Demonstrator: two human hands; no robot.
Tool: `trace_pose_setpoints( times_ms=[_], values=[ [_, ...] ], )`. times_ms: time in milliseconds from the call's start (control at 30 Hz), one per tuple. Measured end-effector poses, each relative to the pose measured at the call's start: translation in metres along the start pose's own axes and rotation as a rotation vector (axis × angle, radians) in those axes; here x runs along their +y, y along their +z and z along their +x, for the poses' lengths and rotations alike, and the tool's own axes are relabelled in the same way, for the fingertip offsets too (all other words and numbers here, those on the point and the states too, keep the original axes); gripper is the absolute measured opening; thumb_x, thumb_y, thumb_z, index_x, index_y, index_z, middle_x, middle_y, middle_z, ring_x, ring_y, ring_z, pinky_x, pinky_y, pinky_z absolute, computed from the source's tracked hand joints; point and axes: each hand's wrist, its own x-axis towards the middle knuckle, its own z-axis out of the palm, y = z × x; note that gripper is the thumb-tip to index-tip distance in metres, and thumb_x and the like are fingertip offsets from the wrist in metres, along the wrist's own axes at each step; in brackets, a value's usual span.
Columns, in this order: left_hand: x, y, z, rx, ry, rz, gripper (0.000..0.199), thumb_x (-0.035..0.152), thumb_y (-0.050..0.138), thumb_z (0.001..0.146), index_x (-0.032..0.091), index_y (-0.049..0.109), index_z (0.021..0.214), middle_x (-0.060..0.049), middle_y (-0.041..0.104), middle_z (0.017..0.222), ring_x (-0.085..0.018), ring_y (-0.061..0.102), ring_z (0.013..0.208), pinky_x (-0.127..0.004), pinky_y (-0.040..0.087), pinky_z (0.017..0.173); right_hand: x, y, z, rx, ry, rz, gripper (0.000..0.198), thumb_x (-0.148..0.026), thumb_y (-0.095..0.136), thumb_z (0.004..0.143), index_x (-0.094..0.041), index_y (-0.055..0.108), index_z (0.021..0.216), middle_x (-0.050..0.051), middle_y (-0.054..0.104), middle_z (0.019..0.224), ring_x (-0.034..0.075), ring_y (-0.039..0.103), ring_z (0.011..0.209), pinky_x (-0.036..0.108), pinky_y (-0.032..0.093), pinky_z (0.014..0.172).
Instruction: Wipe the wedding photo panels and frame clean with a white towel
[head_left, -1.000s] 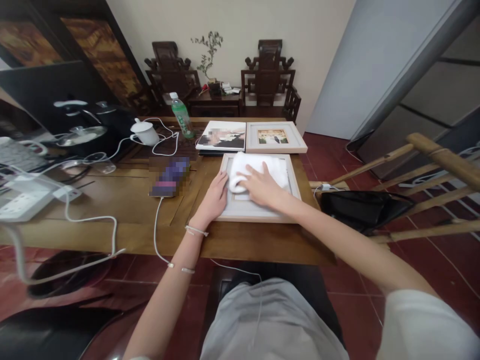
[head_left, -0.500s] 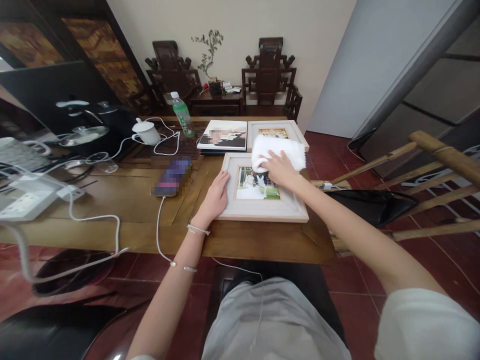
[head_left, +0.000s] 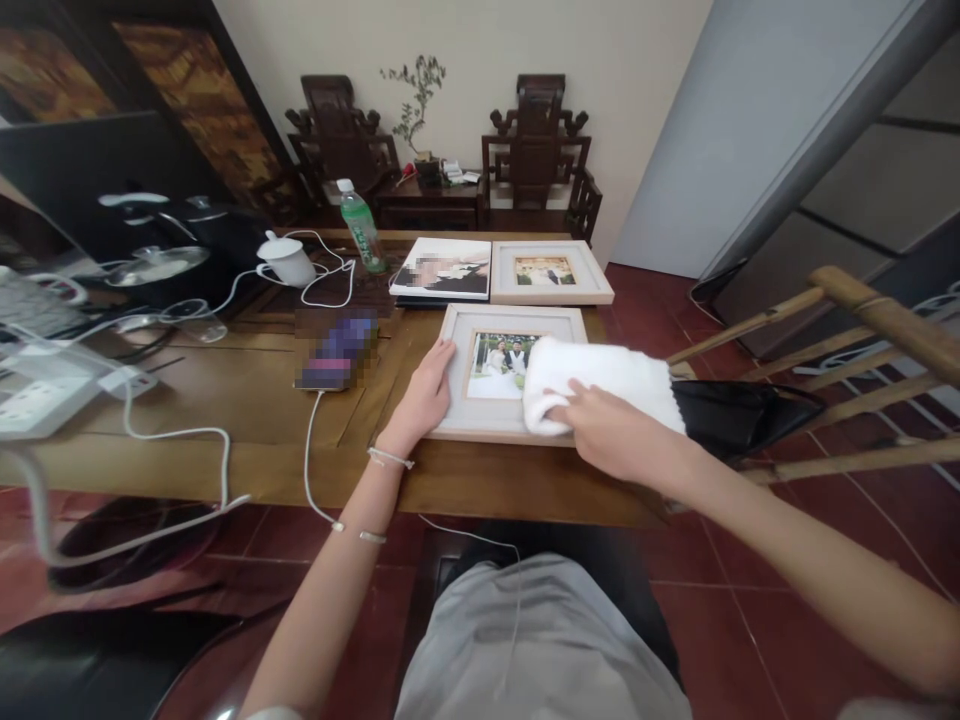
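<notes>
A pale picture frame [head_left: 487,417] with an outdoor photo of two people lies flat near the table's front edge. Along its left side, my left hand [head_left: 426,392] grips the edge, fingers close together. My right hand [head_left: 611,430] holds a folded white towel [head_left: 607,375], which covers the right part of the frame and reaches past its right side. Directly behind lies a second picture frame [head_left: 589,270], next to a photo album [head_left: 442,268] with a white edge that rests on something dark.
On the wooden table [head_left: 360,470], a phone [head_left: 337,350] with a white cable lies left of my left hand. Further back stand a green-labelled bottle [head_left: 361,230] and a white lidded cup [head_left: 288,262]. A power strip [head_left: 45,395] sits far left; a bamboo chair [head_left: 885,320] stands right.
My right hand has moved the towel toward me and to the right, off the rear frame and upper area, onto the right side of the front frame. My left hand stays on its edge.
</notes>
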Motion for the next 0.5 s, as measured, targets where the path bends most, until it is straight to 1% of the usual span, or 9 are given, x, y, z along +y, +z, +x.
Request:
trace_pose_setpoints(
  times_ms=[100,167,200,267,333,400,433,467,500],
  values=[
    [-0.001,0.001,0.0,-0.007,0.013,0.008,0.052,0.015,0.039,0.094,0.01,0.054,0.144,-0.018,0.05,0.157,-0.03,0.039,0.152,-0.053,0.029,0.128,-0.012,-0.007,-0.013,-0.059,0.012,0.058,0.051,0.003,0.044,0.082,-0.016,0.074,0.118,0.016,0.073,0.106,0.028,0.068,0.097,0.034,0.045,0.077],
    [-0.001,0.0,0.0,-0.01,0.011,0.006,0.052,0.016,0.039,0.095,0.01,0.055,0.144,-0.018,0.049,0.157,-0.03,0.038,0.153,-0.053,0.028,0.128,-0.009,-0.005,-0.005,-0.05,0.024,0.102,0.056,0.003,0.043,0.082,-0.019,0.073,0.124,0.015,0.073,0.107,0.027,0.068,0.091,0.034,0.045,0.076],
    [0.0,0.0,0.0,-0.013,0.009,0.003,0.052,0.016,0.038,0.095,0.011,0.054,0.144,-0.017,0.049,0.158,-0.029,0.037,0.153,-0.053,0.028,0.128,-0.003,-0.003,0.003,-0.024,0.026,0.115,0.059,0.003,0.042,0.082,-0.02,0.071,0.128,0.015,0.073,0.11,0.028,0.068,0.093,0.036,0.046,0.079],
    [0.001,-0.001,0.0,-0.022,0.007,0.004,0.052,0.017,0.038,0.096,0.012,0.054,0.145,-0.016,0.048,0.159,-0.029,0.036,0.154,-0.054,0.027,0.129,0.011,0.005,0.025,0.067,0.03,0.109,0.064,0.003,0.04,0.082,-0.019,0.067,0.136,0.016,0.072,0.12,0.032,0.065,0.11,0.042,0.047,0.091],
    [0.003,-0.001,0.0,-0.035,0.006,0.017,0.051,0.019,0.038,0.096,0.01,0.055,0.143,-0.018,0.047,0.159,-0.03,0.035,0.154,-0.054,0.027,0.129,0.03,0.012,0.05,0.172,0.069,0.062,0.068,0.005,0.037,0.082,-0.015,0.061,0.142,0.017,0.065,0.137,0.036,0.054,0.131,0.05,0.043,0.104],
    [0.004,-0.002,0.0,-0.048,0.002,0.031,0.049,0.02,0.038,0.097,0.01,0.057,0.142,-0.019,0.047,0.159,-0.031,0.036,0.154,-0.054,0.027,0.128,0.047,0.016,0.075,0.264,0.153,0.015,0.076,0.009,0.034,0.079,-0.014,0.054,0.148,0.016,0.048,0.158,0.041,0.038,0.146,0.06,0.039,0.109],
    [0.004,-0.003,0.0,-0.054,0.0,0.034,0.049,0.021,0.038,0.098,0.01,0.057,0.141,-0.019,0.047,0.159,-0.031,0.036,0.154,-0.055,0.027,0.128,0.054,0.017,0.085,0.302,0.195,0.0,0.08,0.011,0.032,0.077,-0.014,0.051,0.151,0.014,0.038,0.166,0.043,0.031,0.15,0.065,0.037,0.111],
    [0.004,-0.004,0.0,-0.059,-0.002,0.035,0.048,0.022,0.039,0.098,0.011,0.058,0.141,-0.018,0.046,0.159,-0.031,0.035,0.154,-0.055,0.027,0.128,0.06,0.017,0.094,0.328,0.226,-0.01,0.083,0.012,0.031,0.076,-0.015,0.049,0.152,0.011,0.03,0.17,0.045,0.025,0.153,0.069,0.034,0.112],
    [0.003,-0.004,0.0,-0.062,-0.002,0.034,0.047,0.023,0.039,0.098,0.012,0.058,0.14,-0.018,0.046,0.16,-0.031,0.035,0.154,-0.056,0.027,0.128,0.064,0.017,0.102,0.337,0.236,-0.019,0.086,0.014,0.03,0.075,-0.016,0.049,0.153,0.008,0.025,0.172,0.046,0.021,0.154,0.072,0.031,0.113]
  ],
)
